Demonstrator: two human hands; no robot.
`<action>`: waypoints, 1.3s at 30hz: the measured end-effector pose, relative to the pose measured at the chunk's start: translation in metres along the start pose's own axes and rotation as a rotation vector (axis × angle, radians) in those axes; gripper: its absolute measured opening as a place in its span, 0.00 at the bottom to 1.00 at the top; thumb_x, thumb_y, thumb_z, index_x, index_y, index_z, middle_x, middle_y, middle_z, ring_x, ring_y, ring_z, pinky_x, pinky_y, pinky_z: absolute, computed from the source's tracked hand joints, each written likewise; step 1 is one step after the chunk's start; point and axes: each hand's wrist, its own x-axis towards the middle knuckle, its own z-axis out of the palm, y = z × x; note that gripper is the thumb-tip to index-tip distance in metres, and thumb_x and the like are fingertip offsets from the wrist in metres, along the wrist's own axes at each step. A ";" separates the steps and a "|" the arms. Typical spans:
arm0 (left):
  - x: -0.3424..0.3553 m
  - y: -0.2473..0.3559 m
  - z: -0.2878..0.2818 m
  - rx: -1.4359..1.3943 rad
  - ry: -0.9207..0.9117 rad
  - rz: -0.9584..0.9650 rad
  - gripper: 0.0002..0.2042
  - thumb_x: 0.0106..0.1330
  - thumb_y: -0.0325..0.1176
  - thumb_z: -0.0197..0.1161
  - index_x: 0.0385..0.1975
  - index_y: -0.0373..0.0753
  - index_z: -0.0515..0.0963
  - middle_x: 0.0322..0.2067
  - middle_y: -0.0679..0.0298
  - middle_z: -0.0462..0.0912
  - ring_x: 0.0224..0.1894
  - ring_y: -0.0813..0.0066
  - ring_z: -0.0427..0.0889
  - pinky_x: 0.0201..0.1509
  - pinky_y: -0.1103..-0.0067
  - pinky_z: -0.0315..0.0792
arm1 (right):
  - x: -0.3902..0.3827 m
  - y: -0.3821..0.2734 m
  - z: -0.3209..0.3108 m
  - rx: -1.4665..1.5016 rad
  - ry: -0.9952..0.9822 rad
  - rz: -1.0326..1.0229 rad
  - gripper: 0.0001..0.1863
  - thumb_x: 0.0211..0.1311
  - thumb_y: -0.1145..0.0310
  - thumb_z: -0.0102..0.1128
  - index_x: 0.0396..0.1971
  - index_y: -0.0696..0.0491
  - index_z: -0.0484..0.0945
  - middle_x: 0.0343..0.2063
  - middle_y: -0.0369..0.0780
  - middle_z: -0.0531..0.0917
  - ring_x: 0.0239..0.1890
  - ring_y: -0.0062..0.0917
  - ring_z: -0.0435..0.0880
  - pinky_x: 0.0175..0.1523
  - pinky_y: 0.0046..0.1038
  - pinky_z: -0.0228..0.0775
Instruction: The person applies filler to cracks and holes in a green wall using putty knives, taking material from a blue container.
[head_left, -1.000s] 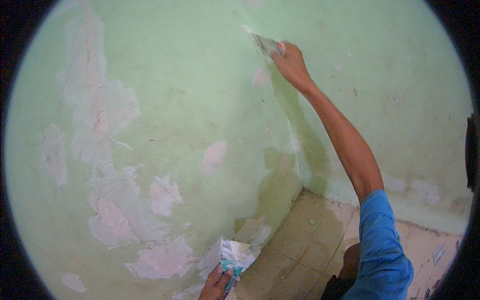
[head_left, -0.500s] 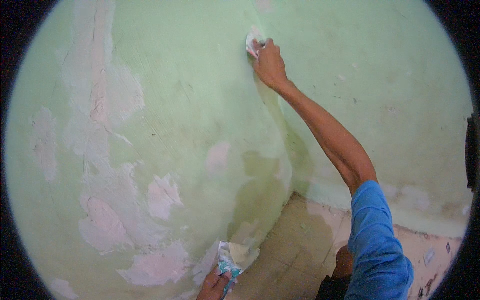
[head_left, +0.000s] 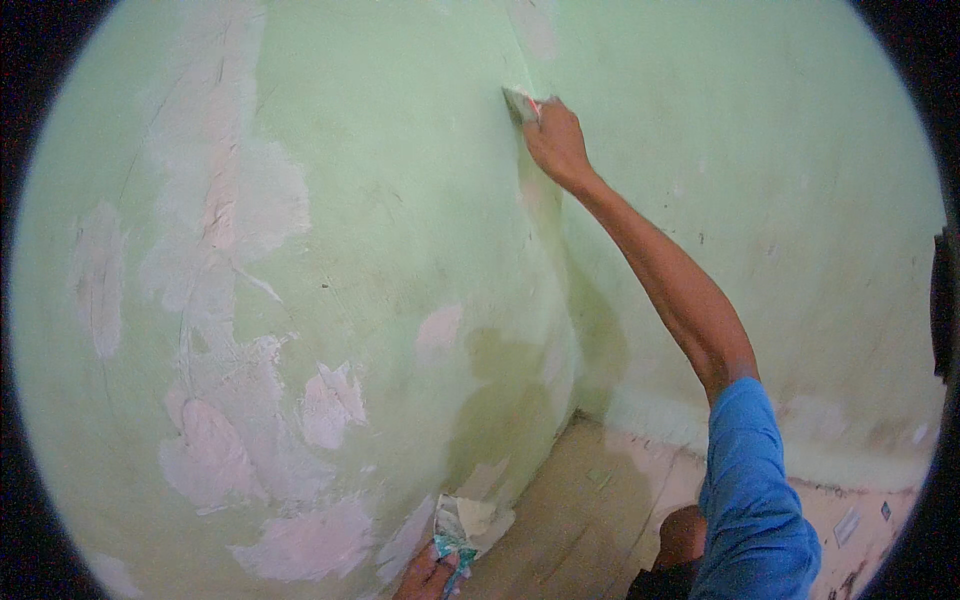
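Note:
High up at the corner between two pale green walls, my right hand is closed on a putty knife. Its thin blade is tilted against the wall by the corner line, and the fingers cover most of its handle. Low in the picture, my left hand grips a second, wider scraper with a teal handle. A lump of cream putty lies on that scraper's blade. A pale, pinkish smear shows along the corner just under my right hand.
The left wall carries several dried filler patches and a long vertical filled strip. The right wall meets a tiled floor with scattered scraps. A dark object stands at the right rim.
My right hand's putty knife has turned from showing its putty-smeared face to a steeper tilt. The hand sits slightly lower and further right in the picture. The view has shifted a little.

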 end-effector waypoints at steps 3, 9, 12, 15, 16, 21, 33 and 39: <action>0.001 -0.005 -0.003 0.091 -0.004 0.059 0.24 0.68 0.34 0.46 0.63 0.32 0.60 0.64 0.54 0.63 0.67 0.61 0.57 0.70 0.74 0.48 | -0.006 -0.005 -0.019 0.046 -0.001 0.009 0.18 0.54 0.65 0.51 0.33 0.68 0.74 0.34 0.57 0.76 0.41 0.50 0.77 0.47 0.43 0.68; 0.003 0.030 -0.008 0.211 -0.124 -0.098 0.24 0.67 0.36 0.47 0.61 0.30 0.62 0.63 0.49 0.62 0.68 0.57 0.56 0.70 0.73 0.47 | -0.005 -0.014 -0.002 -0.082 -0.001 0.017 0.17 0.53 0.66 0.52 0.29 0.69 0.73 0.32 0.58 0.77 0.39 0.50 0.78 0.45 0.43 0.68; -0.002 0.009 -0.006 0.331 0.017 0.031 0.24 0.68 0.36 0.46 0.61 0.30 0.63 0.61 0.49 0.66 0.65 0.56 0.61 0.69 0.73 0.51 | -0.002 -0.022 -0.014 0.029 0.073 -0.023 0.15 0.52 0.66 0.53 0.25 0.68 0.73 0.27 0.56 0.77 0.32 0.47 0.78 0.41 0.43 0.67; 0.013 -0.005 -0.011 0.283 -0.104 0.005 0.24 0.68 0.37 0.45 0.61 0.29 0.62 0.58 0.47 0.69 0.61 0.54 0.66 0.65 0.72 0.56 | 0.008 -0.012 -0.017 0.111 -0.005 0.085 0.13 0.51 0.69 0.53 0.24 0.66 0.72 0.22 0.50 0.76 0.27 0.34 0.76 0.35 0.36 0.65; 0.012 -0.007 -0.010 0.236 -0.118 -0.048 0.24 0.68 0.37 0.45 0.61 0.29 0.61 0.57 0.47 0.70 0.60 0.54 0.67 0.64 0.72 0.57 | 0.000 -0.010 -0.012 0.143 -0.022 0.079 0.12 0.51 0.69 0.53 0.25 0.66 0.73 0.22 0.49 0.76 0.27 0.32 0.75 0.35 0.35 0.64; 0.004 0.011 -0.009 0.187 -0.096 -0.041 0.25 0.68 0.37 0.45 0.62 0.29 0.60 0.56 0.47 0.71 0.59 0.55 0.68 0.61 0.74 0.60 | -0.025 -0.032 -0.026 0.374 -0.037 0.016 0.11 0.54 0.71 0.53 0.32 0.64 0.74 0.23 0.46 0.77 0.28 0.29 0.74 0.36 0.32 0.66; 0.001 0.035 -0.006 0.192 -0.054 0.137 0.20 0.70 0.39 0.47 0.60 0.40 0.65 0.41 0.61 0.79 0.36 0.71 0.77 0.42 0.73 0.73 | -0.049 -0.088 -0.023 0.141 0.048 -0.145 0.20 0.53 0.76 0.50 0.48 0.56 0.75 0.38 0.48 0.75 0.42 0.41 0.76 0.48 0.37 0.68; -0.005 0.047 -0.007 0.045 -0.146 -0.064 0.22 0.73 0.43 0.46 0.60 0.35 0.63 0.46 0.51 0.76 0.46 0.64 0.75 0.55 0.72 0.66 | -0.066 -0.136 -0.069 0.565 -0.246 -0.058 0.21 0.56 0.78 0.49 0.51 0.54 0.75 0.40 0.43 0.78 0.45 0.34 0.76 0.51 0.31 0.67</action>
